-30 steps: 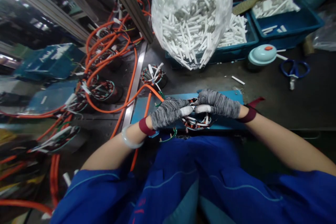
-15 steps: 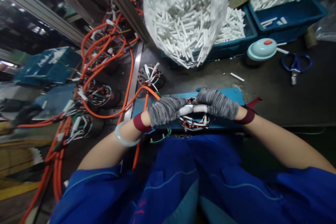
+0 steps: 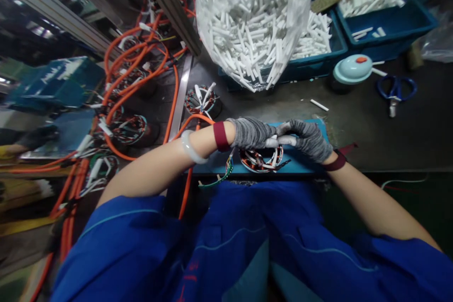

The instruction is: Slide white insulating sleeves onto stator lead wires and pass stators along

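A round motor stator (image 3: pixel 260 164) with copper windings and white sleeves lies on a blue board (image 3: pixel 314 163) in front of my body. Over its far right rim, my left hand (image 3: pixel 253 133) and my right hand (image 3: pixel 304 139), both in grey gloves with pale fingertips, meet with fingers pinched together. What is between the fingertips is too small and hidden to make out. A green curved circuit board (image 3: pixel 218 180) hangs by thin wires at the stator's left. A dark lead end sticks out at its lower right.
Behind stands a clear bag (image 3: pixel 255 52) of white tubes, beside blue bins (image 3: pixel 392 33). Blue scissors (image 3: pixel 394 94), a light-blue-lidded container (image 3: pixel 352 70) and a loose white tube (image 3: pixel 319 104) lie to the right. Another stator (image 3: pixel 201 100) and orange cables (image 3: pixel 173 104) are at left. A co-worker's gloved hand (image 3: pixel 40 136) shows far left.
My left hand has moved right, across the stator's far side, up against my right hand. The stator's near part and the green board's wires are now more exposed.
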The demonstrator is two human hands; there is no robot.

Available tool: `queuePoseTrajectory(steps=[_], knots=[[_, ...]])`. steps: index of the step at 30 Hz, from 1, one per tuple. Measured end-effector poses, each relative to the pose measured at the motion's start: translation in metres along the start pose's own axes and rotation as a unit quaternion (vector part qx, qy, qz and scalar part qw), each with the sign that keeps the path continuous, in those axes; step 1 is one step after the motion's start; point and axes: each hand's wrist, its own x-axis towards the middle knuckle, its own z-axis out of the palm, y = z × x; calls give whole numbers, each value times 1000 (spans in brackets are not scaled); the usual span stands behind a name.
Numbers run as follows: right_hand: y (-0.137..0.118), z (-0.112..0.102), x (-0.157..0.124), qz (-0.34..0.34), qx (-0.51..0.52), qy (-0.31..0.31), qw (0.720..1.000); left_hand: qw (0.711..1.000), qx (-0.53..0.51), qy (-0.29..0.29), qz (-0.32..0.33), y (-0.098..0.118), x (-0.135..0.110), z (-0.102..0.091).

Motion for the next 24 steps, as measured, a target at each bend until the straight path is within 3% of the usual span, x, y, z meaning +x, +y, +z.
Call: queuePoseTrajectory(steps=[3,5,7,9,11,13,16,17,20,24], knots=[[-2,1,-21,49,22,15,998,996,-46,73,32,-28,-27,6],[-1,4,-36,82,36,-17,996,982,-115,124,84,-52,-53,19],[5,10,-45,98,47,-50,993,958,-218,129,131,-70,-74,38],[12,18,-46,83,36,-45,995,945,-269,135,131,-73,-84,59],[16,24,-36,53,-8,-37,998,959,-225,162,61,-58,-86,78],[11,24,-17,26,-100,-41,994,969,-122,202,-72,-34,-85,91],[-12,18,30,-14,-309,-8,951,940,9,244,-237,-3,-83,101],[-20,16,50,-31,-367,15,930,932,36,254,-257,2,-83,102],[-38,15,120,-48,-417,72,905,916,67,300,-257,4,-81,105],[-30,21,192,-47,-497,15,866,894,61,360,-261,-1,-83,109]])
